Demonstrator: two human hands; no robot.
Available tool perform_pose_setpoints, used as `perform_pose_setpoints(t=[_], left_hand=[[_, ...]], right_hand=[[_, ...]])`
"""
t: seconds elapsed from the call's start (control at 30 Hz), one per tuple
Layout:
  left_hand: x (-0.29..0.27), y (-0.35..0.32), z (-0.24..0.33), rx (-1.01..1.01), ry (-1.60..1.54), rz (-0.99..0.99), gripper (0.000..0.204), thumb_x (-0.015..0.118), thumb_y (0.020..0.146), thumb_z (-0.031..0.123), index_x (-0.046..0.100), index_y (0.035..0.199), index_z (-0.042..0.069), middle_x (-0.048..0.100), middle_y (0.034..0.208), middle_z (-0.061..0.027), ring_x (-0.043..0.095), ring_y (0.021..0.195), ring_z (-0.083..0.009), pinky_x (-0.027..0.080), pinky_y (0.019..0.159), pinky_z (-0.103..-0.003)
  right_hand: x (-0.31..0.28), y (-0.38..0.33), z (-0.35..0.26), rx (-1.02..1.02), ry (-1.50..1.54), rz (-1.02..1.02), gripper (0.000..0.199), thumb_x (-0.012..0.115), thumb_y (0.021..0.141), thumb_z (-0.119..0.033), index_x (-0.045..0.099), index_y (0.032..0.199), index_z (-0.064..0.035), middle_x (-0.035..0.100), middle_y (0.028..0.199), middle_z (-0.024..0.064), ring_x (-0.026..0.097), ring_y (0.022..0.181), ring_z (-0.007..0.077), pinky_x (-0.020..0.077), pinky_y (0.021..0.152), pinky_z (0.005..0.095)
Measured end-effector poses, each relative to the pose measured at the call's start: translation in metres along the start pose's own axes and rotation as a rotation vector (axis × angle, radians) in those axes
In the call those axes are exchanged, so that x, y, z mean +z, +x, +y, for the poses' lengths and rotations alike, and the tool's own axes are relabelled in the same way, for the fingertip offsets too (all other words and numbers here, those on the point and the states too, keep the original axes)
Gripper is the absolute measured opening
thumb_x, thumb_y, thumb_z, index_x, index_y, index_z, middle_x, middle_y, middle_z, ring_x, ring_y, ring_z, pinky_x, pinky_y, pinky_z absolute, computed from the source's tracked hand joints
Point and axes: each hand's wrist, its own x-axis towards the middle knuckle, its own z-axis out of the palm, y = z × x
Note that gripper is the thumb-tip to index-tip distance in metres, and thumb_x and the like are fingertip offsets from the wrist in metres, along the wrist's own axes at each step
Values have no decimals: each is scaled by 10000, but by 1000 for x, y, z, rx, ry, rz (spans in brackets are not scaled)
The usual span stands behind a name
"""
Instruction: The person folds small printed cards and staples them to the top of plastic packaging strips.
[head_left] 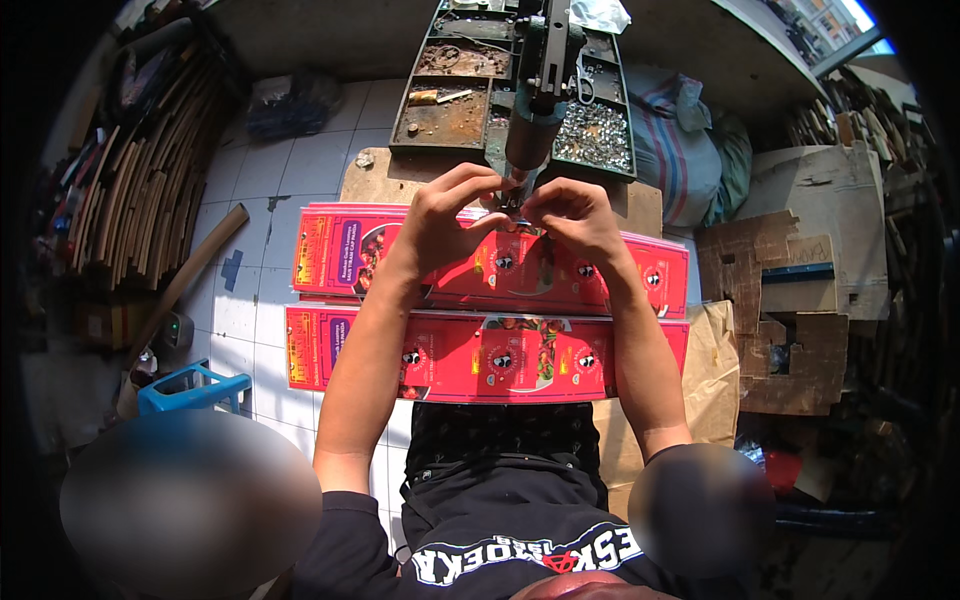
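Note:
Both hands meet under the nose of a dark green press machine [540, 90]. My left hand [445, 215] and my right hand [570, 215] pinch the far edge of a flat red printed carton sheet [480, 265] right at the machine's tip. The sheet lies on a stack of the same red cartons. A second stack of red cartons [470, 355] lies nearer me, across my lap, under my forearms. What sits between my fingertips is too small to tell.
A green compartment tray [455, 95] with rusty bits and shiny metal fasteners [595, 135] surrounds the machine. Wooden strips [140, 180] lean at the left. Torn brown cardboard [790, 300] and sacks [680, 140] lie on the right. A blue stool [190, 390] stands on the tiled floor.

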Motion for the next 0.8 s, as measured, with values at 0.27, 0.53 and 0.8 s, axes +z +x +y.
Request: perform_pose_setpoints(t=[0.27, 0.53, 0.8], left_hand=[[1, -3, -8, -90, -53, -101, 407, 781, 728, 6, 663, 1117, 32, 672, 973, -111, 670, 808, -201, 550, 713, -306], [0, -3, -8, -61, -105, -108, 228, 747, 763, -31, 713, 983, 16, 700, 887, -104, 699, 794, -195, 556, 678, -299], [2, -3, -12, -62, -111, -80, 209, 754, 757, -34, 715, 954, 20, 718, 895, -107, 713, 815, -194, 571, 708, -284]], right_hand=[[-2, 1, -3, -35, 141, -19, 157, 611, 823, 112, 626, 955, 29, 674, 948, 83, 677, 909, 155, 561, 843, 294], [-4, -1, -11, 19, 233, -67, 148, 638, 854, 74, 631, 999, 44, 686, 965, 96, 676, 935, 162, 553, 867, 302], [4, 2, -9, 117, 74, -92, 221, 636, 889, 7, 616, 1103, 58, 691, 970, 91, 669, 934, 147, 545, 848, 281]])
